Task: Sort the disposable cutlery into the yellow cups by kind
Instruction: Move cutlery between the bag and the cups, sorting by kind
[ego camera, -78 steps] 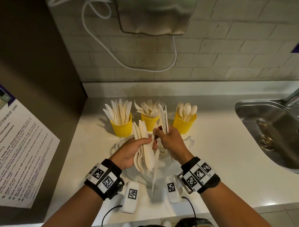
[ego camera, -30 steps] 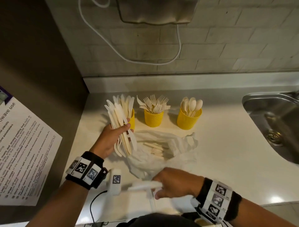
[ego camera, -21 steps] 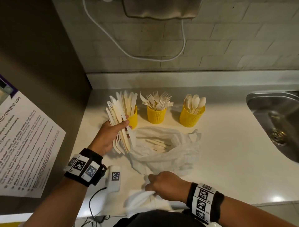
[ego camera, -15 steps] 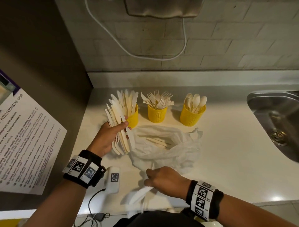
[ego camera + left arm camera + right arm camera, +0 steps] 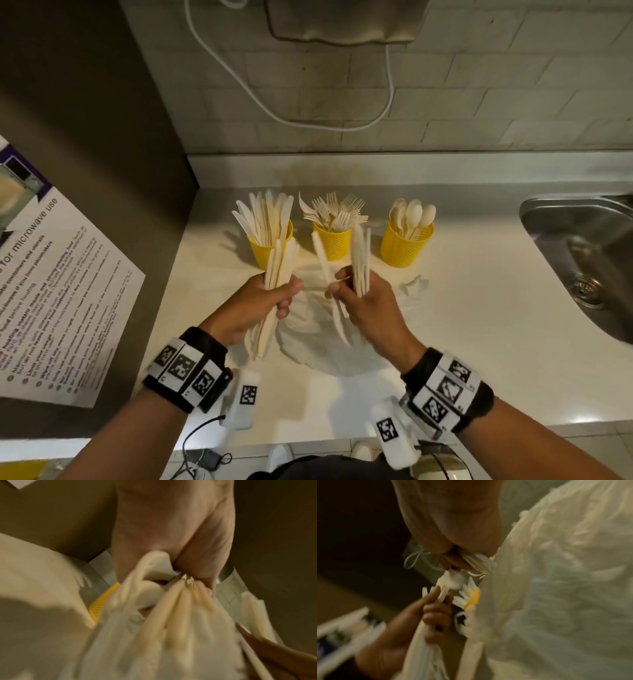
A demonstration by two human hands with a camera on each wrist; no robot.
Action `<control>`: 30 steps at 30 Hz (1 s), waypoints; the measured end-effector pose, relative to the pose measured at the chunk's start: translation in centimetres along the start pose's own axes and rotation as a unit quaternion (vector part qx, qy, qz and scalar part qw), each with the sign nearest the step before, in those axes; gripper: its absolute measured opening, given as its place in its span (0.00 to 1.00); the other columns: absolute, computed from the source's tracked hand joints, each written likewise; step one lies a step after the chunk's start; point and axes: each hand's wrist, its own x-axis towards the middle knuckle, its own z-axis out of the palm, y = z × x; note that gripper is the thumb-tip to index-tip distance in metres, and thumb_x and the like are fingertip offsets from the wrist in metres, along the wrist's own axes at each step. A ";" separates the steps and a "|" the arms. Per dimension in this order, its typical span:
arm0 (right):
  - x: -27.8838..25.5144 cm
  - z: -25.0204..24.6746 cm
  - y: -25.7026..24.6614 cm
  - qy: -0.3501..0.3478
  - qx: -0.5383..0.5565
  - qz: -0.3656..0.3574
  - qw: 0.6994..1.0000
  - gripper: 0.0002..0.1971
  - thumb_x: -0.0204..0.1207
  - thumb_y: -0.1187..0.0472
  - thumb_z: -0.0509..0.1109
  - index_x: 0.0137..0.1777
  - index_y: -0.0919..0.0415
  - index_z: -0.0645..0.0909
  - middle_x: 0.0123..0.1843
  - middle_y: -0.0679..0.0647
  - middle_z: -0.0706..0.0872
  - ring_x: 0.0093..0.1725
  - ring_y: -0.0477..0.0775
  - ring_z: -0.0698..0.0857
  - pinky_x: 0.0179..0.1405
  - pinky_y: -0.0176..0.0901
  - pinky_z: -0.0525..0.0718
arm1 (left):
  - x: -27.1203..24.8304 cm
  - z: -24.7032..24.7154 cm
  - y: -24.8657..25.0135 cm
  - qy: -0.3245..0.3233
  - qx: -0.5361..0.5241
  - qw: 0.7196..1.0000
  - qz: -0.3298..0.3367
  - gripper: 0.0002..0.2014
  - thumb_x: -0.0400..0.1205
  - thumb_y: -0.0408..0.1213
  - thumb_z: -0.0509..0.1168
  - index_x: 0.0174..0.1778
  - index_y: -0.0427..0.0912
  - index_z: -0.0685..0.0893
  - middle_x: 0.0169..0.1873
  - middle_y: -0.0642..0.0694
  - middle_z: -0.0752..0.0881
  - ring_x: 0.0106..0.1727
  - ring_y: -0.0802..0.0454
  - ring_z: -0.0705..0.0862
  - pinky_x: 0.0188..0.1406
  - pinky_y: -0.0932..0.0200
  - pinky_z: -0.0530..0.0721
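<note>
Three perforated yellow plastic cups stand in a row near the back of the white desk (image 5: 462,325): the knife cup (image 5: 265,247), fork cup (image 5: 334,241) and spoon cup (image 5: 406,248), with narrow gaps between them. Cutlery fans above each rim, crowding any approach from above. A crumpled white plastic bag (image 5: 308,342) lies just before them. Bare surface runs rightward to the steel sink (image 5: 548,222). A dark brown wall panel (image 5: 102,137) closes the left side.
</note>
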 end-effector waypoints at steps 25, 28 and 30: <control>2.6 -2.7 0.0 -0.020 -0.482 -0.323 0.814 0.13 0.63 0.53 0.81 0.41 0.60 0.86 0.38 0.56 0.80 0.23 0.59 0.80 0.16 0.41 0.75 | -1.0 1.0 1.8 -0.022 -0.031 0.999 -0.031 0.03 0.80 0.35 0.68 0.41 0.41 0.85 0.21 0.48 0.76 0.21 0.57 0.70 0.23 0.64 0.71; 3.5 -1.8 0.3 0.014 -0.448 -0.294 0.844 0.15 0.70 0.48 0.66 0.35 0.61 0.80 0.34 0.55 0.78 0.27 0.58 0.78 0.22 0.39 0.66 | -1.0 0.7 2.1 0.004 -0.126 0.992 -0.021 0.08 0.82 0.41 0.65 0.47 0.40 0.86 0.32 0.47 0.87 0.21 0.59 0.70 0.21 0.65 0.70; 4.5 -1.3 -0.3 0.032 -0.387 -0.272 0.880 0.16 0.75 0.50 0.66 0.35 0.62 0.81 0.34 0.54 0.78 0.32 0.57 0.78 0.29 0.40 0.67 | -1.0 0.1 1.9 0.043 -0.158 0.986 -0.020 0.11 0.81 0.45 0.66 0.50 0.40 0.86 0.39 0.46 0.89 0.21 0.59 0.71 0.22 0.64 0.70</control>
